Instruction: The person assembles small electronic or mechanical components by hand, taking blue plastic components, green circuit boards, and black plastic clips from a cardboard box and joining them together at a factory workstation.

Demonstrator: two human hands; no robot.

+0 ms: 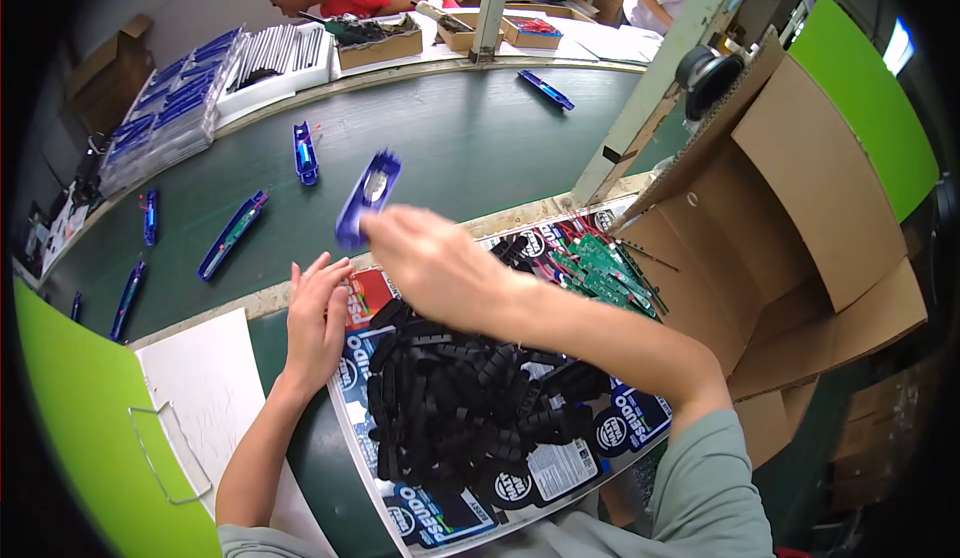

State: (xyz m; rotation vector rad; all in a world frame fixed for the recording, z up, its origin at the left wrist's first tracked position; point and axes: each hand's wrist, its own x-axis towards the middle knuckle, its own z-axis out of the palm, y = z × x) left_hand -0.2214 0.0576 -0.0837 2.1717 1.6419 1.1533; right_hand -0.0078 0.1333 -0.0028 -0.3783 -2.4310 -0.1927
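Right hand [432,261]: grasping a blue shell [362,198] at its near end, between thumb and fingers; the hand is blurred. Shell is tilted, far end upward, its hollow side with a pale insert in view. Left hand [318,323]: fingers loosely spread, grasping nothing, just left of and below the right; fingertip contact cannot be confirmed.

Handling judgement: pinch should stay on the shell's outer walls, light enough not to flex them, hollow side up so the insert stays seated. The left hand is well placed to steady the lower end.

Edges and room: a pale ledge [502,222] runs just beyond both hands; the shell should clear it. Past it, the green belt [440,123] offers bare room ahead of the right hand, with other blue shells [233,235] to the left. Below the right hand, black parts [450,398] crowd the table [325,478]; swinging low would likely disturb them. Right of it lie green circuit boards [605,273], then an open carton [700,258], limiting sideways travel.
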